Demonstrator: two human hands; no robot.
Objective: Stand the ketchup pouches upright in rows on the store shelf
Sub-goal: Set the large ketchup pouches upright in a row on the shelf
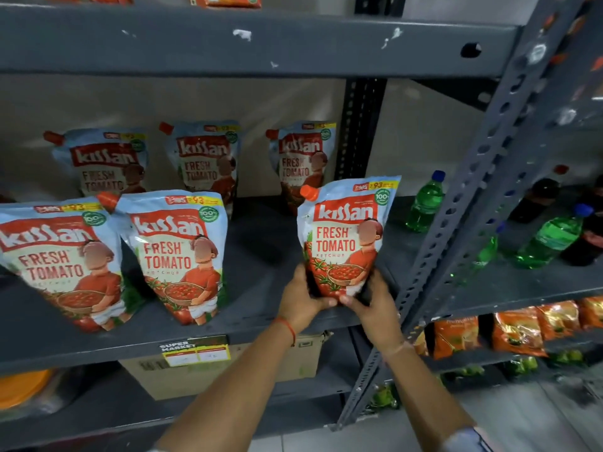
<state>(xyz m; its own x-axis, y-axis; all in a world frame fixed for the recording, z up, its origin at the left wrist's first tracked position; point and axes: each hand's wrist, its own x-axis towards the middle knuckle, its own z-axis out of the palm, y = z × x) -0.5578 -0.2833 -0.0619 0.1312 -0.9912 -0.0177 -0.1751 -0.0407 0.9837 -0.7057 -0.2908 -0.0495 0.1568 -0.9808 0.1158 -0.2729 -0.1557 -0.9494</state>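
A ketchup pouch [346, 236] with a red cap stands upright at the right end of the grey shelf [257, 252]. My left hand [301, 296] grips its lower left side and my right hand [372, 300] grips its lower right side. Two more pouches stand in the front row, one at the far left [55, 256] and one beside it [177, 252]. Three pouches stand in the back row: left [104, 161], middle [205, 161], right [301, 158]. A gap lies between the held pouch and the middle front pouch.
A perforated steel upright [456, 223] slants just right of the held pouch. Green bottles [425, 202] stand on the neighbouring shelf. Orange snack packs [515, 331] fill the lower right shelf. A cardboard box [225, 370] sits below, behind a price label [195, 352].
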